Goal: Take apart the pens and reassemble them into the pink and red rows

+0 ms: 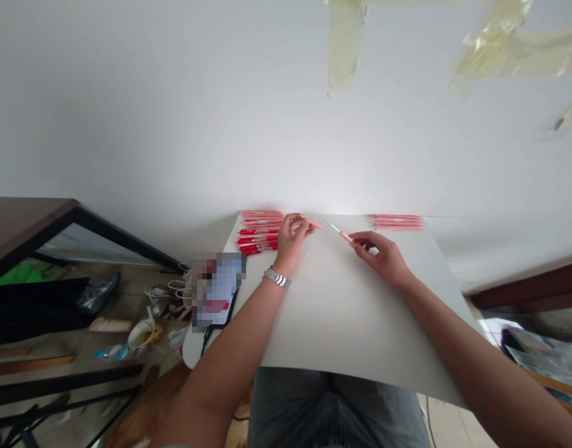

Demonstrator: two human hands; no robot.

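The left hand [294, 229] has its grip closed on a pink pen piece [316, 224], fingertips pinched around it above the back part of the tabletop [342, 311]. The right hand [379, 250] has thumb and forefinger clamped on a pink barrel [346, 236], from whose end a slim pale rod [332, 226] sticks out toward the left hand. The two pieces point at each other, apart, with a narrow gap between.

Just beside the left hand, red pens [257, 240] lie in a stack, with pink pens along its back. Beyond the right hand, a row of pink pens [398, 222] lies near the wall [286, 124]. A phone [220, 292], its screen pixelated, lies at the left edge of the tabletop.

Farther out, on the floor to the left, stands a white tub [140, 336] with a pale stick [151, 315] rising from it; what else it holds is too blurred to tell. Beside it lies a clear and blue bottle [112, 353], its contents unclear.
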